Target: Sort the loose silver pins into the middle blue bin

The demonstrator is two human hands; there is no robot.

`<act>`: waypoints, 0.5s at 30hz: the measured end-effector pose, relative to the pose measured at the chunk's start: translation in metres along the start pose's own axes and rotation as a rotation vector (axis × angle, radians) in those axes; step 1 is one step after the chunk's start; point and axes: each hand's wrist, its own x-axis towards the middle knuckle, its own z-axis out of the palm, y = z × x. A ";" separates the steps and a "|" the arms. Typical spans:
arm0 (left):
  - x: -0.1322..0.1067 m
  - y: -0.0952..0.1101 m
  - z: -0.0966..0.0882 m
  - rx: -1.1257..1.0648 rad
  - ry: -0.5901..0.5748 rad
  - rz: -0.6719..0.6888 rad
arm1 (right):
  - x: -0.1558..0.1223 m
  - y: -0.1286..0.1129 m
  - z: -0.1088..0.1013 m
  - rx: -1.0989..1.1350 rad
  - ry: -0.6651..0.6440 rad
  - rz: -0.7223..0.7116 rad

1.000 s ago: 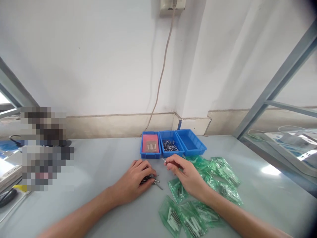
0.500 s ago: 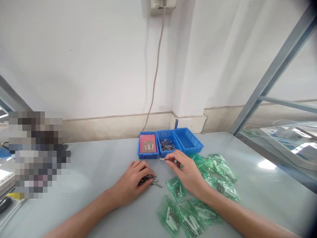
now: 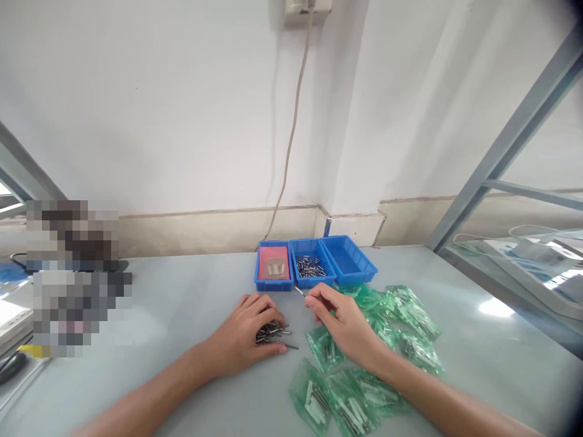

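Observation:
My left hand (image 3: 248,331) rests on the table, curled around a small heap of thin metal pins (image 3: 272,332); the thumb lies along the near side and several pins poke out to the right. Between thumb and fingertips my right hand (image 3: 334,312) pinches one slim metal pin (image 3: 299,292), its bright end pointing up and left, just in front of the blue bins. A green plastic bag (image 3: 325,347) with pins inside lies partly beneath the right hand.
A blue bin (image 3: 273,286) contains a pink sheet and a small clear packet. Beside it a middle blue bin (image 3: 314,281) holds many short metal pins; a third blue bin (image 3: 353,276) adjoins it. Filled green bags (image 3: 350,403) spread across the right side. Another person, blurred, is at left.
The thumb of my left hand has moved down from the fingers, exposing more pins. My right hand has lowered slightly, and its pin now tilts upward.

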 end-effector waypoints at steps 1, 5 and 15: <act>0.000 0.000 0.000 0.000 -0.001 -0.004 | 0.000 0.001 0.000 0.027 -0.013 0.004; 0.000 0.000 0.001 0.014 -0.004 -0.020 | 0.001 0.003 0.001 0.117 -0.036 0.011; -0.001 0.001 0.002 0.016 0.006 -0.018 | -0.001 0.001 0.000 -0.156 -0.010 -0.176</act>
